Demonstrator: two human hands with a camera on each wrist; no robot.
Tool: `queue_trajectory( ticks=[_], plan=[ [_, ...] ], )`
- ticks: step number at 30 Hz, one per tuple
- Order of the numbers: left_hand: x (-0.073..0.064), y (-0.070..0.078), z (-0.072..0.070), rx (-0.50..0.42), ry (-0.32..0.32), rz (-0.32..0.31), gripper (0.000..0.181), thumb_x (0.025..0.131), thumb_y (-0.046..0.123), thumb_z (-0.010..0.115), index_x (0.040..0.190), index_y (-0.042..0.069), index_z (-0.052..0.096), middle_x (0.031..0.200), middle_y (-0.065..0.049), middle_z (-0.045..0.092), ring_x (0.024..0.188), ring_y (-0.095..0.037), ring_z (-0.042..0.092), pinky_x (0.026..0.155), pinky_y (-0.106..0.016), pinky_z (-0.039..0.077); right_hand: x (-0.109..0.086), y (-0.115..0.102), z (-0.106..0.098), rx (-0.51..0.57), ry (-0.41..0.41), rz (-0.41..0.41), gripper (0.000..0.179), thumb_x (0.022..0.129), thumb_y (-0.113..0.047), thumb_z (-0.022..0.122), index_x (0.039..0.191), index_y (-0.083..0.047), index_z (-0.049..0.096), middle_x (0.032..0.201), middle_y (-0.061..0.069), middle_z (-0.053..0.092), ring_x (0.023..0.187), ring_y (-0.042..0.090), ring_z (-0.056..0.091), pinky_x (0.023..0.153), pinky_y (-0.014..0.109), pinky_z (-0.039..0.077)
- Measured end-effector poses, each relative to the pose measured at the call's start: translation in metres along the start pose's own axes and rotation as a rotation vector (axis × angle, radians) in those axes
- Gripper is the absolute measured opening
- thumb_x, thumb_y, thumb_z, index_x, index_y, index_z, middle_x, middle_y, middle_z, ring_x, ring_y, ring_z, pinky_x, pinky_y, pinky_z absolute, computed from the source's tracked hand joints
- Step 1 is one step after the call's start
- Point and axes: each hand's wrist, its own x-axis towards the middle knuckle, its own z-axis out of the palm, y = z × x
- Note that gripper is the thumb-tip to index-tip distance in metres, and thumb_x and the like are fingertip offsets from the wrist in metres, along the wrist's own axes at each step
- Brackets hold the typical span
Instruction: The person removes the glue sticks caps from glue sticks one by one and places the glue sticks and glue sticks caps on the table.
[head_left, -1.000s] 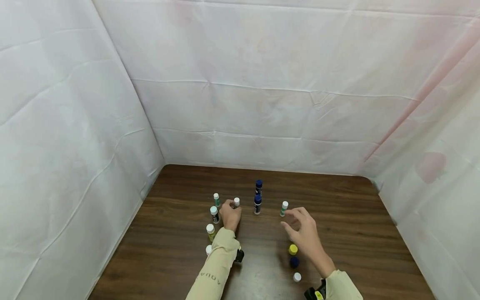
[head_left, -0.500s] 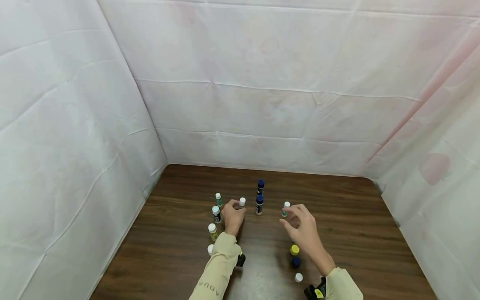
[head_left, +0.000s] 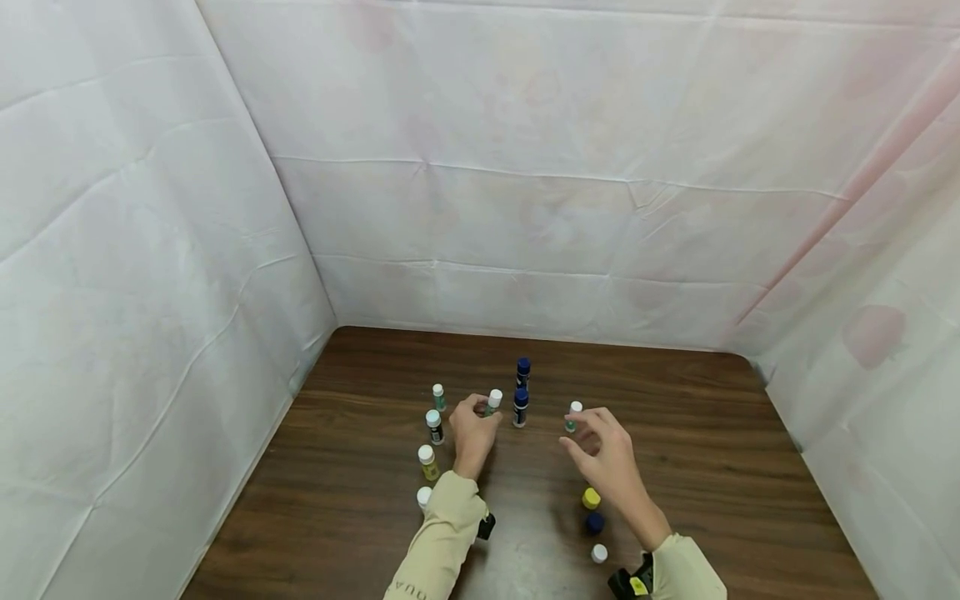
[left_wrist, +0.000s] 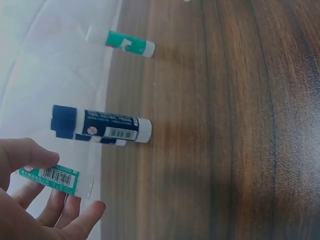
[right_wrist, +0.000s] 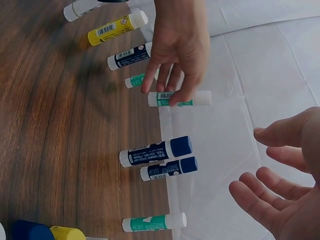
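My left hand point(head_left: 472, 435) pinches a green glue stick point(left_wrist: 52, 179) with a white cap between thumb and fingers. In the right wrist view this glue stick appears raised off the table. Just right of it, two dark blue glue sticks point(head_left: 521, 410) stand upright, one behind the other. My right hand point(head_left: 611, 460) hovers with thumb and fingers apart and nothing between them. Beyond its fingertips another green glue stick point(right_wrist: 150, 223) with a white cap stands upright, partly covered by the fingers in the head view.
Left of my left arm runs a row of upright glue sticks: green point(head_left: 439, 400), dark blue with a white cap point(head_left: 435, 428), yellow point(head_left: 428, 465), and a white top point(head_left: 424, 497). Yellow point(head_left: 591, 498), blue point(head_left: 595, 523) and white caps point(head_left: 599, 553) line up near my right forearm. Fabric walls surround the wooden table.
My left hand has carried the green glue stick to the right, closer to the two blue ones, and it now leans slightly. My right hand has stayed nearly still.
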Motion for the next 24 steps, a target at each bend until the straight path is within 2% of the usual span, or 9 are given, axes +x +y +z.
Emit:
queue_trajectory(
  ticks=[8,14,24],
  plan=[
    [-0.012,0.015,-0.004,0.0,-0.025,0.055,0.023,0.066,0.0,0.075,0.086,0.009,0.071,0.081,-0.003,0.063,0.079,-0.022,0.061,0.073,-0.037,0.05,0.001,-0.004,-0.001,0.017,-0.014,0.009,0.031,0.075,-0.004,0.078,0.103,-0.012,0.067,0.096,0.0,0.056,0.075,0.021,0.061,0.054,0.028,0.052],
    [-0.023,0.025,-0.008,-0.014,-0.047,0.123,0.021,0.067,0.0,0.075,0.086,0.008,0.071,0.082,-0.003,0.06,0.076,-0.02,0.059,0.071,-0.036,0.05,0.002,-0.007,-0.002,0.026,-0.013,0.003,0.031,0.075,-0.005,0.078,0.103,-0.013,0.067,0.096,-0.001,0.056,0.074,0.017,0.059,0.054,0.024,0.052],
    [-0.036,0.029,-0.016,0.029,-0.074,0.185,0.019,0.068,0.002,0.078,0.084,0.011,0.071,0.08,-0.001,0.06,0.074,-0.019,0.057,0.068,-0.035,0.048,0.002,-0.009,-0.001,0.072,-0.025,-0.002,0.032,0.075,-0.005,0.078,0.104,-0.013,0.066,0.096,-0.002,0.056,0.073,0.015,0.059,0.055,0.028,0.053]
  ],
)
